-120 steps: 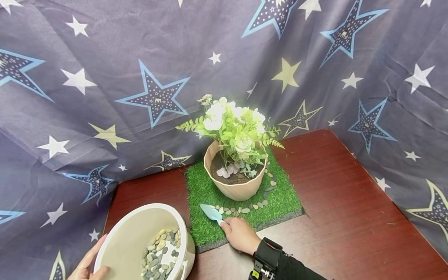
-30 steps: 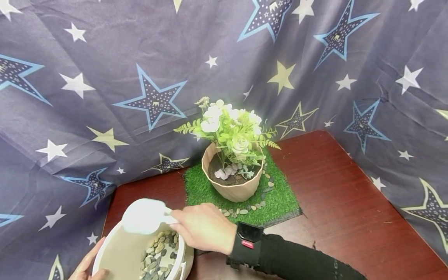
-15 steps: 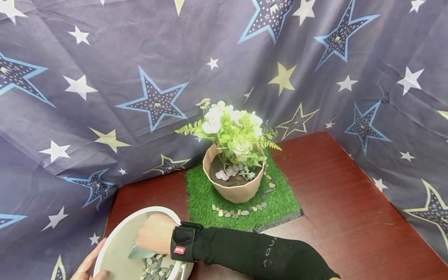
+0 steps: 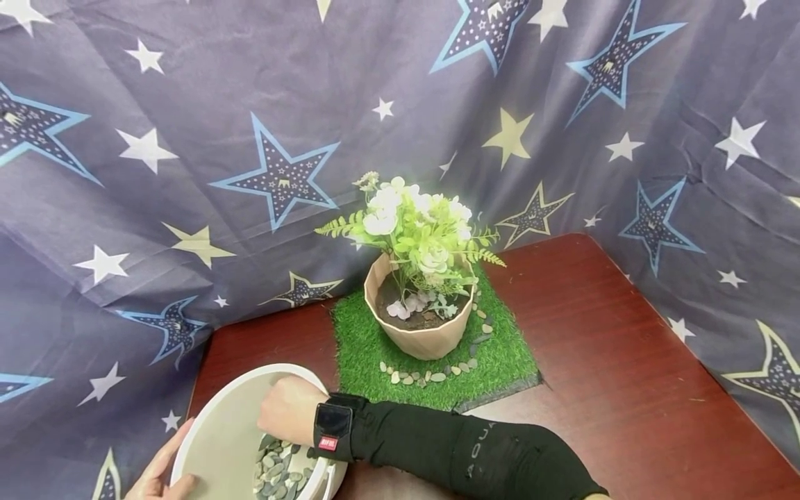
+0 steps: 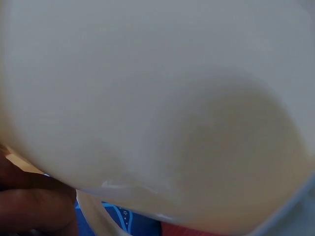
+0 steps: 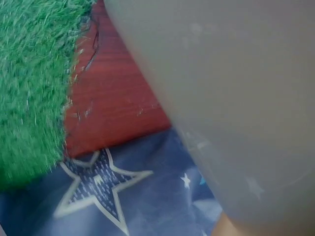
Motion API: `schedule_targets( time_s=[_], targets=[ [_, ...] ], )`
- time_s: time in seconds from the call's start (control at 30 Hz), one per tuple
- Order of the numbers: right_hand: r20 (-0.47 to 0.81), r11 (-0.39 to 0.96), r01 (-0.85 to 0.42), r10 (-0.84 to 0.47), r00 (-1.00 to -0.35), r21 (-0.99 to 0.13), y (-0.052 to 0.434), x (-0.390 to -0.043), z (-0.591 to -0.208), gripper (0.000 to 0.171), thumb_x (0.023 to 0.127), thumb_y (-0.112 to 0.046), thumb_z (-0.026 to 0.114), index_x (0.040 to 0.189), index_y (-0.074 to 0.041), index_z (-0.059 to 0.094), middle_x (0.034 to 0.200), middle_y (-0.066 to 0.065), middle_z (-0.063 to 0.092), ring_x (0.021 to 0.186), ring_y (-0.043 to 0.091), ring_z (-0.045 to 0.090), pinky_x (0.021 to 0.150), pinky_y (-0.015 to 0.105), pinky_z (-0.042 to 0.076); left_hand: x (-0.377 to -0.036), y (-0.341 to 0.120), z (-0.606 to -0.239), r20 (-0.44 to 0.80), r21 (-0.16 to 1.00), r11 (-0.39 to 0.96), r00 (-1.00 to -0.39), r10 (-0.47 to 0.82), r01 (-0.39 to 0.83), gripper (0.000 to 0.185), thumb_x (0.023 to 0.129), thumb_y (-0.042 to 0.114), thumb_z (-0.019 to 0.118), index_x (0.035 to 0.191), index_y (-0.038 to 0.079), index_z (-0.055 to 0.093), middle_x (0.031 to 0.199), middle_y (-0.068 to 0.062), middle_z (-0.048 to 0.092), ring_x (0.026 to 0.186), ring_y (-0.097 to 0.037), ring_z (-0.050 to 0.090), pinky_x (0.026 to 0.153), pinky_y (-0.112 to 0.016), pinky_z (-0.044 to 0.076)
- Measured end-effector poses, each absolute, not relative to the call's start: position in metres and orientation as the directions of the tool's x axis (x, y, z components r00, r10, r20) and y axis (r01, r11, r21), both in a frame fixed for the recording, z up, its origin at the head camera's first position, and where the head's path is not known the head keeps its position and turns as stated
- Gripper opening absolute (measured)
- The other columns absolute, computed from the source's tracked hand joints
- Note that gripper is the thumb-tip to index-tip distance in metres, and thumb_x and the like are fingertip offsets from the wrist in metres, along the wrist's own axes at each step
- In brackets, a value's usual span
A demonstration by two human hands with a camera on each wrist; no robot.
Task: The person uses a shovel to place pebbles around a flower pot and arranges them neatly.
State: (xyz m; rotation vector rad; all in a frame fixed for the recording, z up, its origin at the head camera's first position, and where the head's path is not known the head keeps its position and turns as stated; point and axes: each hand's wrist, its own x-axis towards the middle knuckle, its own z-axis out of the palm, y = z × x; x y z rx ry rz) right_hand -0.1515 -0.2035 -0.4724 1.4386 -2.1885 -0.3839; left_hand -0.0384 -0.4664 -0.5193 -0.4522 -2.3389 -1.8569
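Note:
A cream bucket (image 4: 215, 423) tilts at the near left, its mouth towards me, with grey and tan pebbles (image 4: 278, 472) low inside. My left hand (image 4: 159, 472) grips its left rim, thumb over the edge. The bucket wall (image 5: 147, 98) fills most of the left wrist view, fingers (image 5: 37, 209) beside it. Inside the bucket, just over the pebbles, is my right hand (image 4: 289, 411), curled round the small trowel seen a moment ago; hand and bucket hide the tool now. In the right wrist view the bucket's outer wall (image 6: 246, 98) blocks the hand.
A beige pot (image 4: 425, 340) of white flowers and greenery (image 4: 431, 229) stands on a green turf mat (image 4: 500, 361). A curved row of pebbles (image 4: 437, 377) lies around its front and right. The reddish wooden table (image 4: 625, 375) meets a star-patterned cloth (image 4: 350, 69) behind.
My right hand has carried the trowel from the mat's front edge leftwards over the rim and down into the bucket. The left hand keeps its hold on the rim.

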Motion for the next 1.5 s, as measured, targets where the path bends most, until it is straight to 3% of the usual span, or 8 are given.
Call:
schedule_targets(
  time_s=[0.3, 0.43, 0.67, 0.87, 1.0, 1.23, 1.5],
  targets=[
    [0.065, 0.475, -0.779, -0.867, -0.495, 0.410, -0.211, -0.142, -0.468, 0.026, 0.100, -0.037, 0.060, 0.080, -0.051, 0.072, 0.081, -0.030, 0.069, 0.065, -0.002, 0.060, 0.057, 0.026, 0.049, -0.038, -0.469, -0.519, 0.183, 0.972, 0.117, -0.971, 0.156, 0.202, 0.102, 0.079, -0.036, 0.035, 0.161, 0.025, 0.040, 0.132, 0.022, 0.066, 0.098, -0.002, 0.071, 0.067, -0.022, 0.061],
    [-0.019, 0.486, -0.794, -0.849, -0.529, 0.365, -0.213, -0.139, -0.466, 0.023, 0.099, -0.037, 0.062, 0.084, -0.050, 0.074, 0.083, -0.027, 0.071, 0.065, 0.002, 0.061, 0.055, 0.030, 0.050, -0.039, -0.469, -0.518, 0.195, 0.969, 0.121, -0.967, 0.164, 0.216, 0.104, 0.077, -0.038, 0.035, 0.161, 0.023, 0.040, 0.131, 0.020, 0.067, 0.097, -0.003, 0.072, 0.068, -0.022, 0.061],
    [-0.139, 0.484, -0.839, -0.839, -0.526, 0.248, -0.211, -0.136, -0.468, 0.003, 0.088, -0.044, 0.074, 0.085, -0.046, 0.073, 0.087, -0.024, 0.071, 0.072, 0.001, 0.062, 0.056, 0.032, 0.051, -0.038, -0.469, -0.517, 0.201, 0.967, 0.130, -0.970, 0.135, 0.219, 0.103, 0.076, -0.038, 0.036, 0.160, 0.023, 0.043, 0.131, 0.021, 0.067, 0.097, -0.002, 0.072, 0.069, -0.019, 0.060],
    [-0.264, 0.457, -0.881, -0.840, -0.473, 0.124, -0.204, -0.136, -0.460, 0.014, 0.089, -0.044, 0.071, 0.079, -0.038, 0.063, 0.087, -0.022, 0.071, 0.074, 0.000, 0.058, 0.069, 0.028, 0.051, -0.039, -0.466, -0.518, 0.212, 0.967, 0.115, -0.968, 0.136, 0.228, 0.104, 0.076, -0.039, 0.035, 0.160, 0.022, 0.042, 0.131, 0.020, 0.067, 0.096, -0.002, 0.072, 0.068, -0.020, 0.060],
    [-0.302, 0.435, -0.899, -0.851, -0.430, 0.053, -0.203, -0.138, -0.455, 0.020, 0.091, -0.041, 0.068, 0.074, -0.035, 0.060, 0.084, -0.022, 0.068, 0.073, 0.001, 0.055, 0.071, 0.027, 0.050, -0.040, -0.467, -0.517, 0.222, 0.964, 0.109, -0.959, 0.175, 0.243, 0.103, 0.076, -0.039, 0.034, 0.162, 0.019, 0.038, 0.134, 0.019, 0.066, 0.099, -0.002, 0.071, 0.071, -0.019, 0.060],
    [-0.242, 0.412, -0.911, -0.883, -0.403, 0.015, -0.200, -0.142, -0.451, 0.024, 0.083, -0.035, 0.075, 0.068, -0.034, 0.057, 0.071, -0.018, 0.059, 0.063, 0.002, 0.049, 0.060, 0.025, 0.047, -0.043, -0.469, -0.519, 0.290, 0.941, 0.116, -0.933, 0.212, 0.318, 0.101, 0.076, -0.039, 0.033, 0.162, 0.012, 0.036, 0.142, 0.018, 0.061, 0.107, 0.002, 0.067, 0.078, -0.014, 0.057],
    [-0.140, 0.444, -0.895, -0.890, -0.434, -0.050, -0.195, -0.142, -0.447, 0.036, 0.091, -0.048, 0.070, 0.063, -0.034, 0.053, 0.065, -0.018, 0.053, 0.063, 0.001, 0.049, 0.057, 0.024, 0.040, -0.048, -0.473, -0.525, 0.395, 0.895, 0.091, -0.872, 0.291, 0.436, 0.099, 0.068, -0.042, 0.030, 0.160, -0.005, 0.028, 0.149, 0.011, 0.058, 0.114, 0.003, 0.064, 0.086, -0.011, 0.054]
  ],
)
